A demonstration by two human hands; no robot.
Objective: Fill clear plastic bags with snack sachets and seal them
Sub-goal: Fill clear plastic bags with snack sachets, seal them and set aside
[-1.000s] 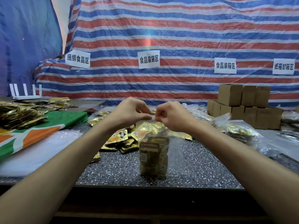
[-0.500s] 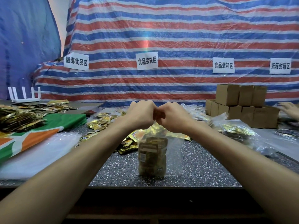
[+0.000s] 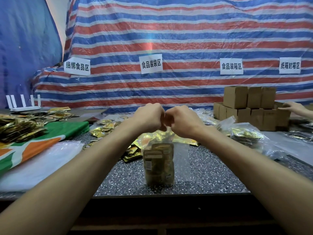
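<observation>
Curled fingers [image 3: 160,116] of the left hand [image 3: 149,118] and right hand [image 3: 182,121] meet knuckle to knuckle, pinching the top of the clear bag [image 3: 182,158], which stands upright on the speckled desk [image 3: 211,175] holding brown sachets [image 3: 157,164], forearms stretched forward, fingertips and bag mouth hidden beneath the hands.

Makeshift packing workshop: striped tarp wall [image 3: 186,39], zone signs [image 3: 151,63], stacked cartons [image 3: 250,107], sachet piles [image 3: 18,128].
</observation>
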